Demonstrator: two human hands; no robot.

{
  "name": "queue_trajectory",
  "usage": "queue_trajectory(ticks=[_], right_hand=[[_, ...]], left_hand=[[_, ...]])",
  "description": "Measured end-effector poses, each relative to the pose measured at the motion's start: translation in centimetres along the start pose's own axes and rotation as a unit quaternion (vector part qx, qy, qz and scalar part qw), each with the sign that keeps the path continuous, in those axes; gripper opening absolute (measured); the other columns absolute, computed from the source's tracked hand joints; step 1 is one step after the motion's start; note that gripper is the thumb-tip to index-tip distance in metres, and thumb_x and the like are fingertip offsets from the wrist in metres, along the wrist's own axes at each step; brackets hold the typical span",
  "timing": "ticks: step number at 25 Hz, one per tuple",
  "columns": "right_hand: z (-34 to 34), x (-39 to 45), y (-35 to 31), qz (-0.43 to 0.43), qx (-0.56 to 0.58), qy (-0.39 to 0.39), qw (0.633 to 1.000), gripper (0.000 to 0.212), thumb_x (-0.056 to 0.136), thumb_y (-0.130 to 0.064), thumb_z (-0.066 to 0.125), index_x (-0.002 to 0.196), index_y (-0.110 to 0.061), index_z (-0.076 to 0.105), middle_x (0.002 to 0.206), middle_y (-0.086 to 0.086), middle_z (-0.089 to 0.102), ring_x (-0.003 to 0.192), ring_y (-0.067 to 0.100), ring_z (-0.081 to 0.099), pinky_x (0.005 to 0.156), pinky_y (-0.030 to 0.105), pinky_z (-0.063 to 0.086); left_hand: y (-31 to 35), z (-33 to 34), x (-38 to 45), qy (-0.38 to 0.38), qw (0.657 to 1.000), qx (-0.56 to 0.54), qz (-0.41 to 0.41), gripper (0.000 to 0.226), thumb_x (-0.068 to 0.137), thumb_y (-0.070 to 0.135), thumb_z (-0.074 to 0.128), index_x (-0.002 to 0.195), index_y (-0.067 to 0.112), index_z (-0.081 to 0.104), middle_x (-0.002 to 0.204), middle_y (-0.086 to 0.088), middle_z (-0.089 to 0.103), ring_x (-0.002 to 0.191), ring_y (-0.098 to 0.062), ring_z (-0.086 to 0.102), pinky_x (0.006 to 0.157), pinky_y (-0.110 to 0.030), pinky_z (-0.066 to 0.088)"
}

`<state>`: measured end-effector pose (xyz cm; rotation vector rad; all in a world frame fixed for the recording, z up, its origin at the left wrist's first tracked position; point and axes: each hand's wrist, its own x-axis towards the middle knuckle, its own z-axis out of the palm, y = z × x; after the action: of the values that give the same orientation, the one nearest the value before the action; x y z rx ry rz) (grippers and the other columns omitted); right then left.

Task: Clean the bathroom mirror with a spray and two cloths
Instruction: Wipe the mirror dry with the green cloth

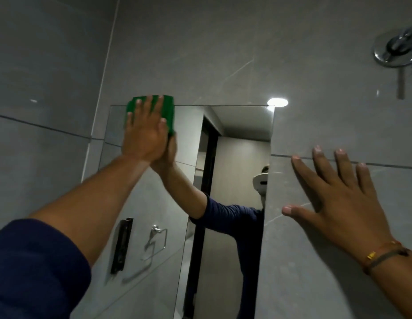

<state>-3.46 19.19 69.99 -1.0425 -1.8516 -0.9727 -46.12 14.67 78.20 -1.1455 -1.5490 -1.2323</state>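
A tall frameless mirror (237, 143) hangs on the grey tiled wall. My left hand (144, 132) is raised to the mirror's top left corner and presses a green cloth (168, 111) flat against the glass, fingers spread over it. The cloth overlaps the mirror's top edge. My right hand (334, 203) lies flat on the tiles just right of the mirror, fingers apart, holding nothing. No spray bottle or second cloth is in view.
A chrome shower fitting (393, 49) sticks out of the wall at the upper right. The mirror reflects a dark doorway, a chrome towel ring (155, 240), a black wall holder (121, 245) and a person's blue sleeve. A ceiling light glints on the tile (277, 102).
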Motion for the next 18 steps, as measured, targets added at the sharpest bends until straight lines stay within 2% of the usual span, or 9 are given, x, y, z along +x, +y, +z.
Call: queue_trajectory(ticks=[3,5,7,9,11,15,18], right_hand=[[0.0,0.0,-0.1,0.000,0.006,-0.004,1.000,0.105,0.072,-0.096,0.022,0.162,-0.045,0.002,0.173,0.004,0.004,0.158,0.034,-0.004,0.125,0.061,0.007],[0.0,0.2,-0.2,-0.003,0.007,-0.011,1.000,0.106,0.072,-0.096,0.020,0.162,-0.044,0.001,0.173,0.004,0.002,0.158,0.034,-0.006,0.125,0.061,0.005],[0.1,0.2,-0.2,-0.001,0.007,-0.018,1.000,0.106,0.072,-0.097,0.019,0.162,-0.044,-0.001,0.173,0.004,-0.001,0.158,0.034,-0.008,0.126,0.059,0.002],[0.3,0.1,-0.3,0.001,-0.001,-0.017,1.000,0.106,0.072,-0.096,0.019,0.162,-0.044,-0.003,0.173,0.003,-0.003,0.157,0.034,-0.010,0.126,0.059,0.001],[0.4,0.2,-0.2,-0.002,-0.006,-0.015,1.000,0.106,0.073,-0.094,0.021,0.162,-0.043,-0.004,0.172,0.003,-0.004,0.157,0.036,-0.009,0.125,0.060,0.001],[0.1,-0.2,-0.2,0.000,-0.009,-0.019,1.000,0.107,0.075,-0.091,0.030,0.163,-0.040,-0.005,0.173,0.004,-0.004,0.158,0.035,-0.008,0.126,0.057,0.001],[0.0,-1.0,0.0,0.005,-0.001,-0.012,1.000,0.108,0.076,-0.088,0.035,0.164,-0.033,0.003,0.173,0.005,0.008,0.159,0.035,0.001,0.127,0.057,0.009]], left_hand=[[-7.5,0.1,0.9,0.017,0.994,-0.020,-0.108,0.060,0.110,0.028,0.027,0.168,0.016,0.016,0.176,-0.017,0.017,0.163,-0.039,0.013,0.132,-0.056,0.012],[-8.9,0.2,0.4,0.024,0.974,-0.051,-0.218,0.061,0.111,0.031,0.025,0.168,0.015,0.015,0.176,-0.016,0.015,0.162,-0.039,0.012,0.133,-0.053,0.011],[-6.5,0.2,-0.4,0.020,0.935,-0.088,-0.344,0.061,0.111,0.033,0.023,0.169,0.018,0.011,0.178,-0.013,0.010,0.163,-0.037,0.008,0.133,-0.053,0.007],[-0.9,0.2,-1.2,0.016,0.907,-0.123,-0.403,0.062,0.111,0.032,0.024,0.169,0.020,0.007,0.178,-0.011,0.005,0.164,-0.036,0.003,0.133,-0.054,0.004],[5.8,0.8,-3.1,0.037,0.921,-0.130,-0.367,0.063,0.111,0.032,0.027,0.169,0.020,0.005,0.178,-0.012,0.004,0.164,-0.037,0.002,0.132,-0.056,0.004],[17.4,1.9,-7.9,0.028,0.972,-0.120,-0.199,0.064,0.112,0.035,0.023,0.169,0.022,-0.004,0.178,-0.010,-0.004,0.164,-0.034,-0.005,0.133,-0.057,0.002],[21.3,2.0,-12.3,-0.027,0.995,-0.090,0.024,0.065,0.112,0.034,0.025,0.169,0.024,-0.005,0.178,-0.007,-0.012,0.164,-0.031,-0.013,0.133,-0.055,-0.003]])
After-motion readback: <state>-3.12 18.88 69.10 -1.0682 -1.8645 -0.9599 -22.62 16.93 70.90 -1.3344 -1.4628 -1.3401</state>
